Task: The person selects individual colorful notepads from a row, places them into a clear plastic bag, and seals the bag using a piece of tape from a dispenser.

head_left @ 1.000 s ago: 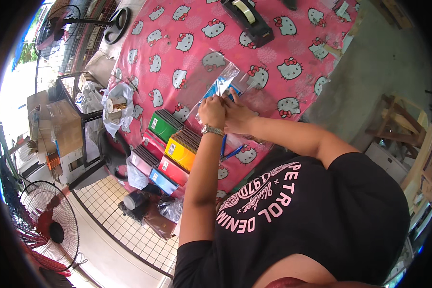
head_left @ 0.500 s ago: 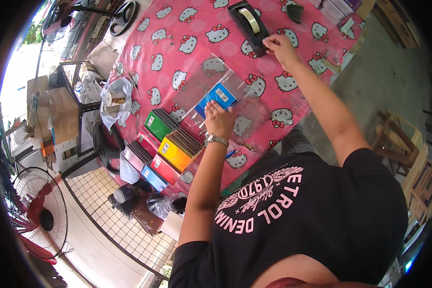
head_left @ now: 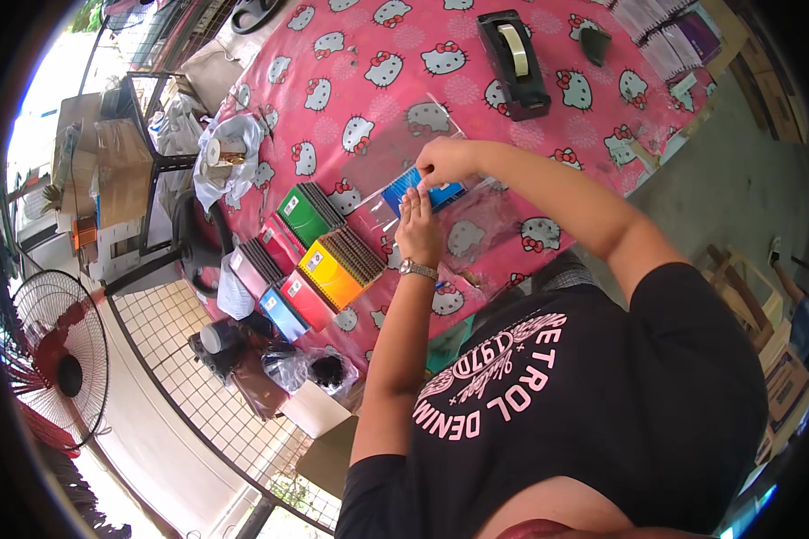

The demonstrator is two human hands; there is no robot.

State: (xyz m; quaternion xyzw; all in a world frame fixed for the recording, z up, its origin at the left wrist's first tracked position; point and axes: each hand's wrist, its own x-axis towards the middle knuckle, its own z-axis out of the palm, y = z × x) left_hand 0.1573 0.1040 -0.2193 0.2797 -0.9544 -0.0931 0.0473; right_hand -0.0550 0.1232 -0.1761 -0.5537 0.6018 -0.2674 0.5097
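A blue spiral notebook [head_left: 405, 191] lies on clear plastic wrapping [head_left: 388, 142] in the middle of the table; whether it is inside the wrapping I cannot tell. My left hand [head_left: 420, 235], a watch on its wrist, rests with fingers stretched on the notebook's near edge. Directly above the notebook, my right hand [head_left: 451, 162] has its fingertips pinched together, close to the left fingertips. Anything in that pinch is too small to make out. Beyond the right hand stands a black tape dispenser [head_left: 528, 101] with a roll of tape [head_left: 514, 49].
Left of my left hand stand stacked spiral notebooks: green [head_left: 306, 214], yellow [head_left: 326, 272], red [head_left: 306, 301] and light blue [head_left: 283, 314]. A white plastic bag [head_left: 214, 190] sits at the table's left edge. Paper packs [head_left: 670, 49] lie far right. A fan [head_left: 63, 359] stands at left.
My right hand has left the tape dispenser and come toward me and left, to the blue notebook. My left hand stays on the notebook. The whole view has shifted slightly.
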